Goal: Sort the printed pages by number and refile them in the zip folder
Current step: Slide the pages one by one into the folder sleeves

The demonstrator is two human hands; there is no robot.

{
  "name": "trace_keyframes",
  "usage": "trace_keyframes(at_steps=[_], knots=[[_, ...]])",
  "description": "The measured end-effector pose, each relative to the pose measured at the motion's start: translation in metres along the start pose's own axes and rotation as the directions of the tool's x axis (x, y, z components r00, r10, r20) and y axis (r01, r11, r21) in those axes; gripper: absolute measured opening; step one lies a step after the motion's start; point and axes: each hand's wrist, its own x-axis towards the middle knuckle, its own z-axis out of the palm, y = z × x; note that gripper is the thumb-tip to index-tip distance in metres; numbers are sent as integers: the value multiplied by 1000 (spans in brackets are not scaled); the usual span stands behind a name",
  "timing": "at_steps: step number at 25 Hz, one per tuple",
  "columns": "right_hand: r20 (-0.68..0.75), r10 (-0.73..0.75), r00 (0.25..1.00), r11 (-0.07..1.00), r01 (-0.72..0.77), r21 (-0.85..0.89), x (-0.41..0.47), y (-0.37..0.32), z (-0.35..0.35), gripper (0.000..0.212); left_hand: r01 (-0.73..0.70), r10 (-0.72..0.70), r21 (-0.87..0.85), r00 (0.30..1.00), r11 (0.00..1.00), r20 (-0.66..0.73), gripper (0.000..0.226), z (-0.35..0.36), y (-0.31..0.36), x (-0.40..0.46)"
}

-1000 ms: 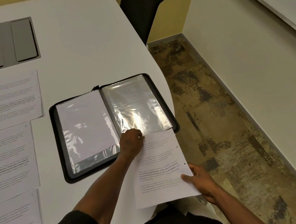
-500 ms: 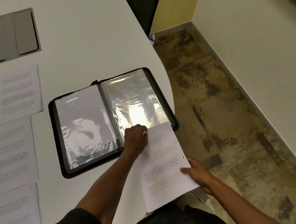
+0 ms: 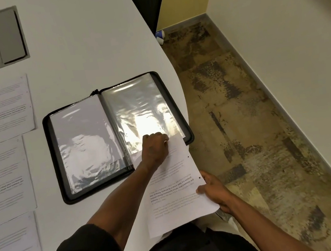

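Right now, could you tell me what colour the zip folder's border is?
Black, on the zip folder, in the head view.

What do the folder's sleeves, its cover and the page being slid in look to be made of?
Sleeves: clear glossy plastic film, judging by the wrinkles and bright glare. Cover: black, matte, probably fabric or soft synthetic; a zip pull shows at the spine's top. Page: thin white printed paper, bending between the hands, left and right, with punched holes along one edge.
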Motion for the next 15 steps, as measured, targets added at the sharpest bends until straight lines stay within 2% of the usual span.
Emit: trace_keyframes(at_steps=[3, 7, 11, 13, 15], knots=[[-24, -1, 1000, 1000, 2, 27, 5, -6, -5, 61, -6, 5, -32, 1000, 999, -12, 19, 2, 1, -2], [-59, 9, 998, 994, -2, 111, 13, -20, -14, 48, 1, -15, -190, 997, 982, -70, 19, 2, -10, -9], [-79, -16, 997, 984, 30, 176, 28, -30, -9, 40, 214, -267, -300, 952, 929, -147, 27, -5, -27, -36], [-120, -20, 993, 976, 46, 212, 32, -35, -4, 34, 345, -412, -324, 897, 881, -163, 28, -8, -35, -61], [-139, 0, 990, 966, 35, 255, 33, -36, 0, 31, 479, -568, -423, 816, 769, -109, 30, -13, -36, -92]])
